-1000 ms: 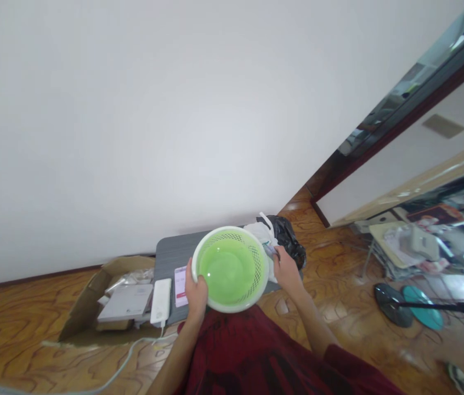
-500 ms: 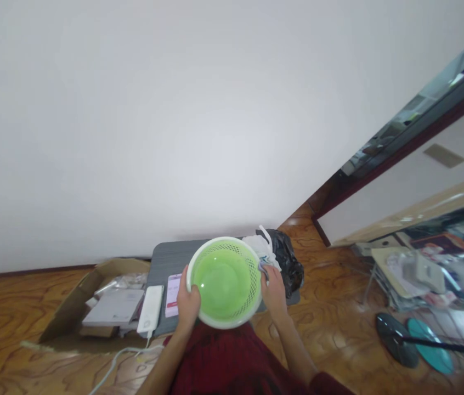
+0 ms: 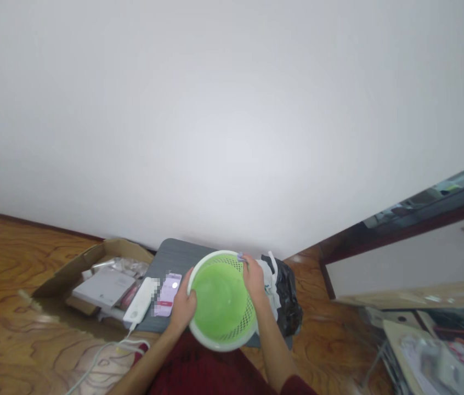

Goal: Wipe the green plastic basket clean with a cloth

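Note:
A round green plastic basket (image 3: 220,296) with a white rim and a perforated band round its wall is held tilted over the small grey table (image 3: 185,253). My left hand (image 3: 183,302) grips its left rim, thumb over the edge and fingers beneath. At the upper right rim, my right hand (image 3: 252,277) is closed on a small bluish-purple cloth (image 3: 241,257), which touches the rim. Most of the cloth is hidden in the fingers. The inside of the basket holds nothing visible.
Left of the basket lie a phone (image 3: 169,295) and a white power strip (image 3: 140,300) with a cable. A cardboard box (image 3: 46,277) of packets stands on the floor. White (image 3: 272,291) and black plastic bags (image 3: 287,296) sit to the right. A white wall (image 3: 224,137) rises behind.
My right hand has slid the cloth along the rim from the right side to the upper right. My left hand keeps its grip on the basket. The camera view has turned slightly.

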A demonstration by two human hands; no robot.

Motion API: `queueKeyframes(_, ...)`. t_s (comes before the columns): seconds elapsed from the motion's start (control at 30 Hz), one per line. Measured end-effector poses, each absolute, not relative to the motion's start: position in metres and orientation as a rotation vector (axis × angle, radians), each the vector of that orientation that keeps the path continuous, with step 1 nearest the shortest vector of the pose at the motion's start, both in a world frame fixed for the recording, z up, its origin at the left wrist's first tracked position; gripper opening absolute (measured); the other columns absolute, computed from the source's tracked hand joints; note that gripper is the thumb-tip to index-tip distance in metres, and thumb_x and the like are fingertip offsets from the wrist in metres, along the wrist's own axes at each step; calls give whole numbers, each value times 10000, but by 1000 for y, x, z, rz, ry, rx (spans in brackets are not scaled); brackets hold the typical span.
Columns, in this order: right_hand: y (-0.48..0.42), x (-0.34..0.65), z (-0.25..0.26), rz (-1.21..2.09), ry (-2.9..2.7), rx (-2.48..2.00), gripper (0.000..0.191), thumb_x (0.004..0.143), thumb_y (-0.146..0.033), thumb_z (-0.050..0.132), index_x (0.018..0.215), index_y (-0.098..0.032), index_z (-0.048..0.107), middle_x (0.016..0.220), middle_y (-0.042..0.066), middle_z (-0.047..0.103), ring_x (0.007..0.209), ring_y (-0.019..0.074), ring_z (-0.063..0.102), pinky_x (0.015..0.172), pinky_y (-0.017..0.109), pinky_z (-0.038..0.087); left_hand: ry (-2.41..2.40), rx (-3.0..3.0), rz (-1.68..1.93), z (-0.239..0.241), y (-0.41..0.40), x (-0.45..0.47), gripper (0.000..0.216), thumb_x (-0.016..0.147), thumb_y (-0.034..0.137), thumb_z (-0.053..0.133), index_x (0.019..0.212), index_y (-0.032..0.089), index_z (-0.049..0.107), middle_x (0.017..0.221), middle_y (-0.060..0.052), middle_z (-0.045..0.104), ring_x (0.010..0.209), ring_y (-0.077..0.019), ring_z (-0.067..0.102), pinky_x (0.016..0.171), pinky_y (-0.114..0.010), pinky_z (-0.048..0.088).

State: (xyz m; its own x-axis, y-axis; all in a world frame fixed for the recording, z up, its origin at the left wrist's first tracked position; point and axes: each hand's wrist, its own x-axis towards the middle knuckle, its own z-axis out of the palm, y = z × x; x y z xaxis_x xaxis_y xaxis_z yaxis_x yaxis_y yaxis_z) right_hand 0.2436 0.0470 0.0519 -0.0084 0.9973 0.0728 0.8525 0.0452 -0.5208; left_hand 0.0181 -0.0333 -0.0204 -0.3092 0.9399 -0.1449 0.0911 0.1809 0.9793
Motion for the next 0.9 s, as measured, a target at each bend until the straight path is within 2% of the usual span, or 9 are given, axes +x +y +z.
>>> queueKeyframes(0.4,78,179,41,607,-2245,-1489,411,949,-115,402,1210,-227,700,1344,41,640,1293,188,569,1162,334,384,1558,974,1327,-32,-26,18,655,696,151,495,1336,207,622,1398,-55,619,1372,-229,500,1204,-407,303)
queueKeyframes(0.5,78,193,36,579,-2142,-1474,423,937,-118,383,1178,-230,712,1283,51,675,1228,204,616,1128,356,429,1595,997,1296,-29,-25,20,654,699,145,478,1329,235,628,1384,-37,630,1359,-216,516,1193,-399,329)
queueKeyframes(0.67,65,241,29,445,-1944,-1630,427,915,-150,380,1174,-190,717,1235,90,695,1174,230,648,1102,409,456,1637,1014,1278,-23,-27,20,662,718,117,458,1355,216,607,1395,-44,621,1367,-210,505,1192,-402,335)
queueKeyframes(0.9,-7,288,22,386,-1655,-1764,421,936,-231,354,1178,-174,694,1249,101,683,1189,247,632,1093,462,462,1662,1033,1174,-17,-28,15,664,757,112,474,1410,203,553,1416,-68,602,1347,-238,525,1173,-418,371)
